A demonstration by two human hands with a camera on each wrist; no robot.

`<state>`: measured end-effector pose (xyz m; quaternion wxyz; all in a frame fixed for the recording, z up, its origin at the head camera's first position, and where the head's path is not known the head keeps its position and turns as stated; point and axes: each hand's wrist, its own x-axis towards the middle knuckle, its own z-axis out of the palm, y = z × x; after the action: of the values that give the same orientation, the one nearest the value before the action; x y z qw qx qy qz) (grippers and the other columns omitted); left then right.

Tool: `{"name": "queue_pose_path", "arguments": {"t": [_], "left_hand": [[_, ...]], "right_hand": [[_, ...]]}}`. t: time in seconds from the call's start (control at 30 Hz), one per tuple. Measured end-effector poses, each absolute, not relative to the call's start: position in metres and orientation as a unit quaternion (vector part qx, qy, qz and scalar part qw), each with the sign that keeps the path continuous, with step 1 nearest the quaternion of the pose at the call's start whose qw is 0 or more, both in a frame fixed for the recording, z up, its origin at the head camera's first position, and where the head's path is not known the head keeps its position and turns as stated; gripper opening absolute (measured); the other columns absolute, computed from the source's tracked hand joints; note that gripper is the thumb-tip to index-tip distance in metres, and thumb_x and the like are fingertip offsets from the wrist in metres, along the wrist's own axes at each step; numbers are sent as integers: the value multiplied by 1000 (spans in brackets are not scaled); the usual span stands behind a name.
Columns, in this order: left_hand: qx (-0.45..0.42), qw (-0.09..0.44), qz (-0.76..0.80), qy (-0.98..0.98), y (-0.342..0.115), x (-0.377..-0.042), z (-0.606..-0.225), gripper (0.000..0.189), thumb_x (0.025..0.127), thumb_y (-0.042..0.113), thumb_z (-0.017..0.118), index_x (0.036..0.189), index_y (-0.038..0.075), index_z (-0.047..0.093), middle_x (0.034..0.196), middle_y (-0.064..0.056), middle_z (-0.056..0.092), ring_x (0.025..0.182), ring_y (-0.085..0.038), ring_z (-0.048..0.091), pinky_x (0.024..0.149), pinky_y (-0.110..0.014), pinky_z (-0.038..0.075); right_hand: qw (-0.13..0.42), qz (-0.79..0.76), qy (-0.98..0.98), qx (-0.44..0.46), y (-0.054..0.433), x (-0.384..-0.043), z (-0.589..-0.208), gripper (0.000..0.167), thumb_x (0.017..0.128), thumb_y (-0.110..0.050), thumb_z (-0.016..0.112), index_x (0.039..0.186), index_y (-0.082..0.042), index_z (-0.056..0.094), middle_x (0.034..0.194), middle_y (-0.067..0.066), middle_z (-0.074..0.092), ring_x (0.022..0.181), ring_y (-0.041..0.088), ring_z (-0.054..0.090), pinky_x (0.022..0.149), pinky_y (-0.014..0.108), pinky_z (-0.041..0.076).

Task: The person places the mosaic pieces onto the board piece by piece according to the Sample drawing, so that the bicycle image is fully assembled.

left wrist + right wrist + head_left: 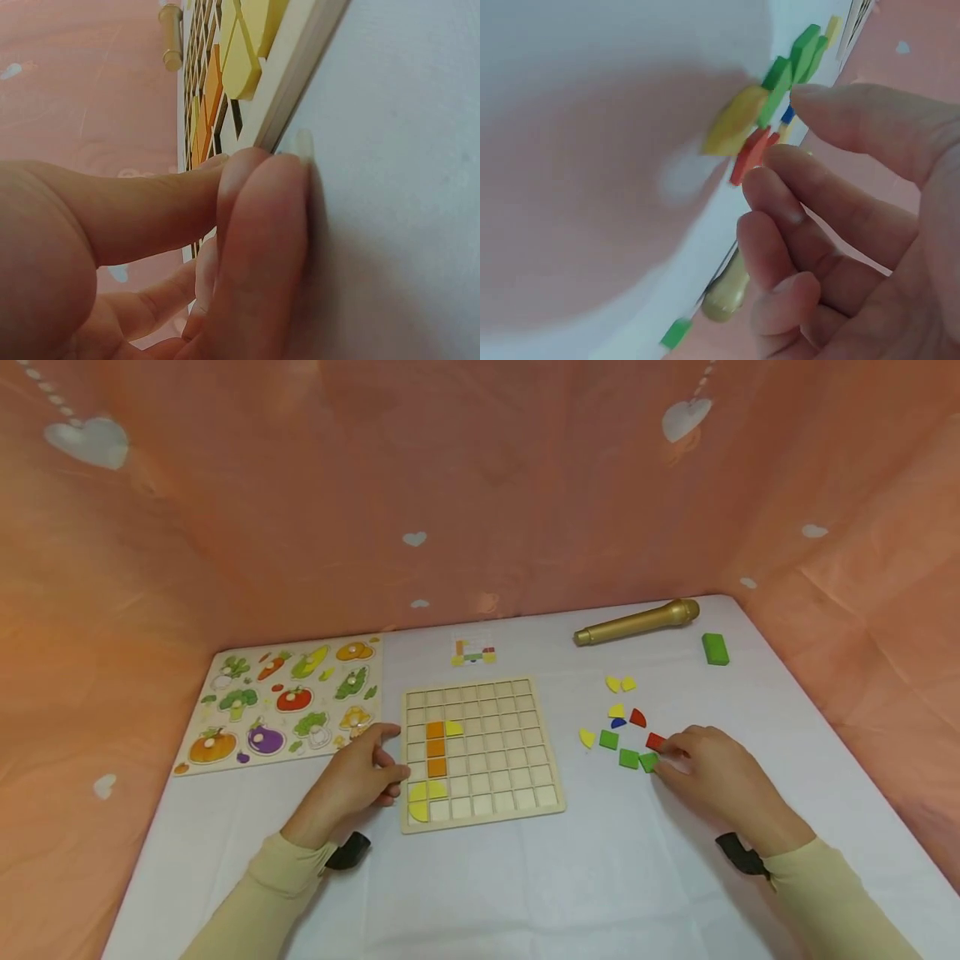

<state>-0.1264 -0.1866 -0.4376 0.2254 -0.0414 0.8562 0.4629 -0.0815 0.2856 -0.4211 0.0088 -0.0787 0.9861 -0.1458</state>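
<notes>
My left hand [356, 781] rests at the left edge of a wooden grid board [491, 760], fingertips right at its rim. Three orange squares [436, 748] stand in a column on the board, with a yellow quarter-round [453, 728] beside the top one. More yellow quarter-rounds [418, 811] lie in the near left corner. Over the loose pieces on the right is my right hand [708, 772], its thumb and bent fingers apart. Close to its fingertips are a red piece [656, 742], a green square [648, 762] and, in the right wrist view, a blurred yellow piece [735, 124].
Loose yellow, blue, red and green pieces lie right of the board. A vegetable puzzle [281, 768] sits at the left and a small pattern card [473, 648] behind the board. Farther back are a gold microphone [636, 623] and a green block [716, 649].
</notes>
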Motion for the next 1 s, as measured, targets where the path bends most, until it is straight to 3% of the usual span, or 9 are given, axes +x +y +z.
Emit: {"name": "queue_pose_path", "arguments": {"t": [0.4,1.0], "left_hand": [[-42,224,461,857,-188,-125,-436,68,100,8,76,160,12,43,105,-14,60,73,-19,68,65,-31,65],[-43,222,467,855,-187,-125,-436,66,101,8,75,160,11,44,106,-14,60,74,-19,68,66,-31,64]], "right_hand": [[33,-148,988,-38,302,-52,-427,25,90,-23,84,105,-4,80,105,15,77,104,40,69,92,62,57],[17,-158,986,-40,291,-60,-432,27,88,-26,90,103,-6,80,104,12,76,100,34,68,89,59,58]]}}
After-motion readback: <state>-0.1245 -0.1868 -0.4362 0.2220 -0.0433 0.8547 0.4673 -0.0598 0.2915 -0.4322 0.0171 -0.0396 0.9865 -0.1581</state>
